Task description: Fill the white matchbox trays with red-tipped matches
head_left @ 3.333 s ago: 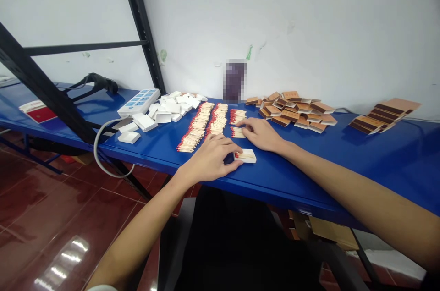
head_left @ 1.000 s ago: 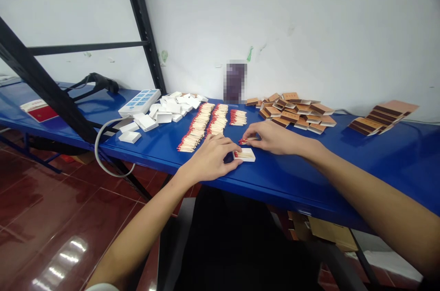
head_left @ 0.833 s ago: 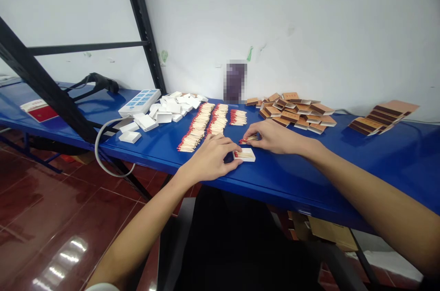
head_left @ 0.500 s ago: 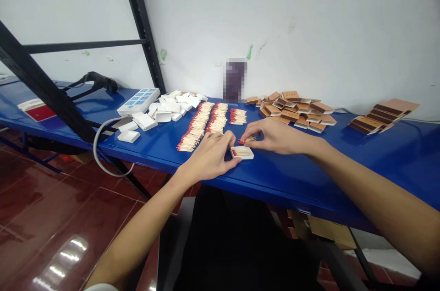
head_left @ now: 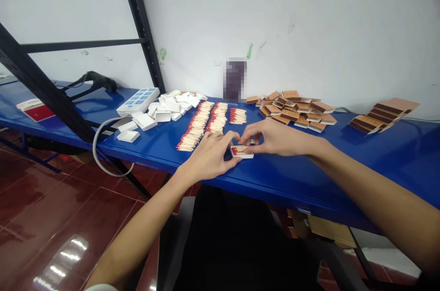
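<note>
My left hand (head_left: 211, 155) grips the left end of a small white matchbox tray (head_left: 244, 157) near the table's front edge, thumb at the near side. Over that tray, my right hand (head_left: 266, 137) is closed on a small bunch of matches (head_left: 243, 149), their red heads to the left, at the tray's opening. Its fingers partly hide the bunch and the tray's far side. Just beyond my hands lie rows of red-headed matches (head_left: 195, 128), with a shorter group of matches (head_left: 238, 116) to their right.
White empty trays (head_left: 172, 107) are heaped at the left beside a white box with blue squares (head_left: 139, 101). Brown matchbox sleeves (head_left: 295, 108) are piled at the back right, with joined sleeves (head_left: 383, 116) farther right. A black metal post (head_left: 142, 30) and a white cable (head_left: 96, 144) stand left.
My right hand has lowered and moved slightly left, bringing the matches from above the tray's far edge down into its opening. My left hand keeps its hold on the tray.
</note>
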Action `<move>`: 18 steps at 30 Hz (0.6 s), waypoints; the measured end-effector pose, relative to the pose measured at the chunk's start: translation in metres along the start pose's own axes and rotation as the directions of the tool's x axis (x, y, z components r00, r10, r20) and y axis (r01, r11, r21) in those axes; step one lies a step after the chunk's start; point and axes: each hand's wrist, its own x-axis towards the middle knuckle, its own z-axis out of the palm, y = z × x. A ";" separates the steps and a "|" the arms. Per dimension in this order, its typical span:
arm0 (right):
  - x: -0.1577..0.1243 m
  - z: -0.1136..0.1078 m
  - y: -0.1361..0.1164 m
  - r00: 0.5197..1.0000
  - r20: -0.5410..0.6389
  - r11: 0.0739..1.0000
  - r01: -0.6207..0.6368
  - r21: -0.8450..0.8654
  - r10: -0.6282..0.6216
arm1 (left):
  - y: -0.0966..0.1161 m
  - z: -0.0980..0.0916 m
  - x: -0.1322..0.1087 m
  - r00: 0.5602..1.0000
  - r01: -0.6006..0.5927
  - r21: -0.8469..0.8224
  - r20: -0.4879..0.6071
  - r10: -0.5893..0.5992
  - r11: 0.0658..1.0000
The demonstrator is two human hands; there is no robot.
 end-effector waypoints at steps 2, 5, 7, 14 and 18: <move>-0.002 -0.005 0.003 0.999 -0.003 0.999 -0.035 0.010 0.035 | -0.001 0.001 0.000 1.000 -0.019 0.024 0.004 0.019 1.000; -0.003 -0.010 0.010 0.996 0.027 0.996 -0.087 -0.007 0.087 | -0.002 0.001 0.001 0.998 -0.061 0.044 0.013 0.060 0.997; -0.003 -0.010 0.013 0.990 0.073 0.992 -0.122 0.008 0.121 | -0.002 0.002 0.001 0.997 -0.079 0.044 0.020 0.079 0.996; 0.002 0.001 0.010 0.983 0.114 0.979 -0.156 0.130 0.142 | -0.003 0.002 0.001 0.996 -0.080 0.038 0.038 0.079 0.996; 0.003 0.004 0.009 0.982 0.100 0.975 -0.171 0.144 0.157 | -0.003 0.002 0.001 0.996 -0.084 0.036 0.041 0.082 0.996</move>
